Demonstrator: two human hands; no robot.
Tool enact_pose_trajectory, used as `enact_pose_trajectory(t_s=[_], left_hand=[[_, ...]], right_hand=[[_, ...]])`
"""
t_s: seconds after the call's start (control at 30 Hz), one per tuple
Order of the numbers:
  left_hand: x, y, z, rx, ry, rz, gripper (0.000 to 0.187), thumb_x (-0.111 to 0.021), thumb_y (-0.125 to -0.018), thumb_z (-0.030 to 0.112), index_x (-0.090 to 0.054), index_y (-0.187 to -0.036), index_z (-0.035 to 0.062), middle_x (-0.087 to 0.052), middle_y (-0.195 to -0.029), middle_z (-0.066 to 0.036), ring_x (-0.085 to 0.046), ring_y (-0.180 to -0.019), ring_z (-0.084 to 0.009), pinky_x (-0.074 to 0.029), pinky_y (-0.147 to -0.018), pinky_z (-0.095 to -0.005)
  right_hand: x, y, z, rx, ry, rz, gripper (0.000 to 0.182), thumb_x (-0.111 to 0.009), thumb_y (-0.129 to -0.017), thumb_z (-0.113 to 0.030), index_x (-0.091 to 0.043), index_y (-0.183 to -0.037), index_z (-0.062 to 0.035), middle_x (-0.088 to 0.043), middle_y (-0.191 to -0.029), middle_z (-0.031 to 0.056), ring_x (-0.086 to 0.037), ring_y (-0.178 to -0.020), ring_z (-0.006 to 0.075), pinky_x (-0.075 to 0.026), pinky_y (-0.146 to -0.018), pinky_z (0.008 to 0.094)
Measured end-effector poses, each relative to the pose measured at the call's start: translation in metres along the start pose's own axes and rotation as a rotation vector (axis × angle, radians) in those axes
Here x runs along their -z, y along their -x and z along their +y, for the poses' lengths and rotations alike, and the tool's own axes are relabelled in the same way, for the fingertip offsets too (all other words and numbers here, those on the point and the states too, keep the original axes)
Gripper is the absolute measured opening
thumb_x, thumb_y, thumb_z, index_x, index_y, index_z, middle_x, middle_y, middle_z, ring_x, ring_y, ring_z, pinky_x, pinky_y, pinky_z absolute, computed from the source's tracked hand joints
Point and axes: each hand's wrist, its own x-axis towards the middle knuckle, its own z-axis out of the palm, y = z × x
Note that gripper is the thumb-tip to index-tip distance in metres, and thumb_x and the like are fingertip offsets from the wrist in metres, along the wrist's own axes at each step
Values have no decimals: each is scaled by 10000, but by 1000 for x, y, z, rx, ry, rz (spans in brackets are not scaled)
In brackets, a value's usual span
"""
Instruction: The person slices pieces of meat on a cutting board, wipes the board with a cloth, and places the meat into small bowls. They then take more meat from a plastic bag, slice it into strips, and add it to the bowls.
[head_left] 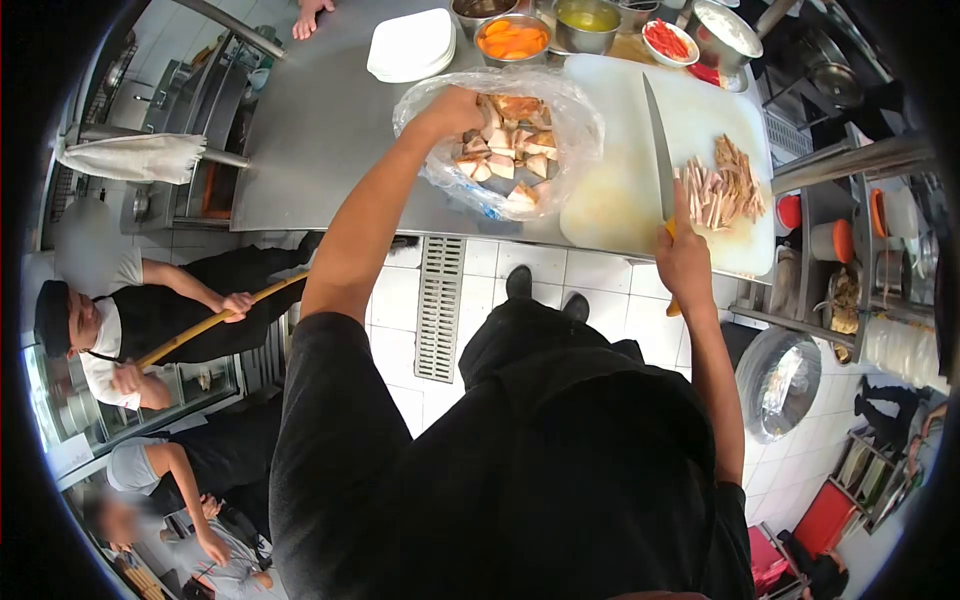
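My right hand (pixel 684 262) grips the yellow handle of a long kitchen knife (pixel 658 140). Its blade points away from me over a white cutting board (pixel 610 190), left of a pile of sliced meat strips (pixel 712 190). My left hand (pixel 456 112) reaches into a clear plastic bag (pixel 575 125) spread open on the steel table. Browned, pale-sided chunks of meat (pixel 503 140) lie in the bag. The left fingers are curled down at the chunks' left edge, and what they hold is hidden.
White trays (pixel 412 42) are stacked behind the bag. Along the back stand a bowl of orange slices (pixel 512 40), a pot of yellowish liquid (pixel 587 22) and a bowl of red strips (pixel 670 42). A person with a yellow pole (pixel 215 320) and another person are at left. Shelves (pixel 820 270) stand right.
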Motion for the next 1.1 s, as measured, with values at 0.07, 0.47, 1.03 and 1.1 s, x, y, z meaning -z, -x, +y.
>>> enact_pose_trajectory(t_s=[0.07,0.47,1.03,1.1], left_hand=[[6,0,1,121,154,-72,428,-687,-723,144,-720,-1140,56,-713,-1109,-220,-677,-1048,-352,-521,-929,-399],[46,53,35,17,141,244,206,-768,-774,117,-751,-954,20,-749,-946,-128,-705,-833,-209,-543,-780,-337],[-46,135,143,-149,771,93,103,-763,-841,-24,-685,-904,2,-730,-940,-70,-682,-823,-114,-558,-750,-271],[-60,120,179,-292,541,117,89,-693,-806,-57,-677,-871,2,-732,-966,-105,-709,-848,-195,-562,-764,-335]], right_hand=[[0,1,-2,-12,0,-2,796,-567,-912,-57,-204,-1605,-206,-675,-767,274,-664,-720,472,-524,-692,545],[-1,-1,5,-11,26,2,808,-574,-926,-67,-190,-1616,-241,-677,-829,310,-664,-778,490,-511,-694,545],[-8,-1,14,36,-36,33,813,-564,-908,-64,-185,-1611,-218,-669,-772,289,-660,-743,486,-511,-704,559],[-10,-4,14,50,-35,40,811,-561,-905,-77,-185,-1611,-216,-671,-779,290,-660,-746,487,-514,-712,562]])
